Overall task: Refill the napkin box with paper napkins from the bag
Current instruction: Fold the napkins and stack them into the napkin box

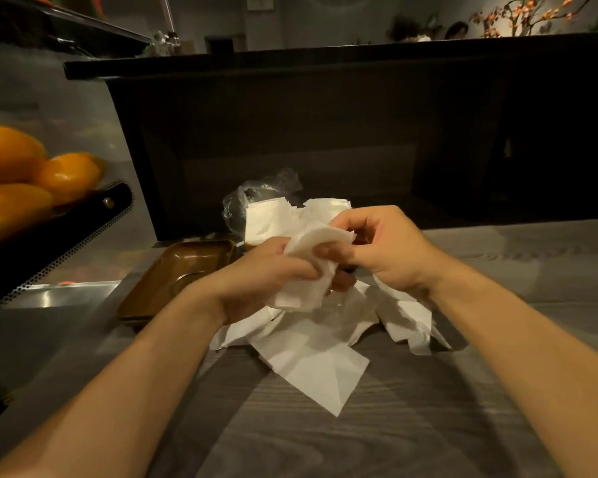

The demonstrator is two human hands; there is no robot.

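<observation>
Your left hand [256, 274] has its fingers curled round a wad of folded napkins [308, 267], and your right hand [377, 250] pinches the top edge of the same wad between thumb and fingertips, so both grips are closed on paper and neither is free. The risk starts there: the wad looks uneven, and if you squeeze harder or pull the hands apart the thin sheets will likely crease, tear or fan out and then not sit flat. Just beneath your hands a loose heap of napkins [311, 357] sprawls on the worktop [428, 426], and a careless sweep of your wrists could push some off the near edge. Behind the hands another white stack [273, 219] stands against the crumpled clear plastic bag [256, 194], which could tip and spill. I cannot tell where the napkin box is; the brown tray [173, 270] to your left may be its lid or a part of it.
</observation>
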